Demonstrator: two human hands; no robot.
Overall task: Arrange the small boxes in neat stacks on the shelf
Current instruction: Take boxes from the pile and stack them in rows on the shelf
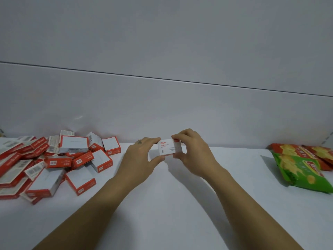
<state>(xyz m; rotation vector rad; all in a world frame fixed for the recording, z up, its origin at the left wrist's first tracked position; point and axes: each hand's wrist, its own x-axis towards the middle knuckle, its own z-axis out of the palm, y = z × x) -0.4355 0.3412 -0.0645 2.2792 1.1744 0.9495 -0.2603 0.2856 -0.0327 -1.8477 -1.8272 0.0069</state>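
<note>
A small white box with red print [168, 147] is held between both hands above the white shelf [171, 204], near the back wall. My left hand [139, 156] pinches its left end between thumb and fingers. My right hand [191, 150] grips its right end, fingers curled over the top. At the left lies a loose heap of several red-and-white small boxes [54, 163], tipped at many angles, none of them stacked.
Green and red snack bags [304, 166] lie at the shelf's right end. A plain grey back wall [162, 105] rises right behind the held box. Bare shelf surface stretches between the heap and the bags.
</note>
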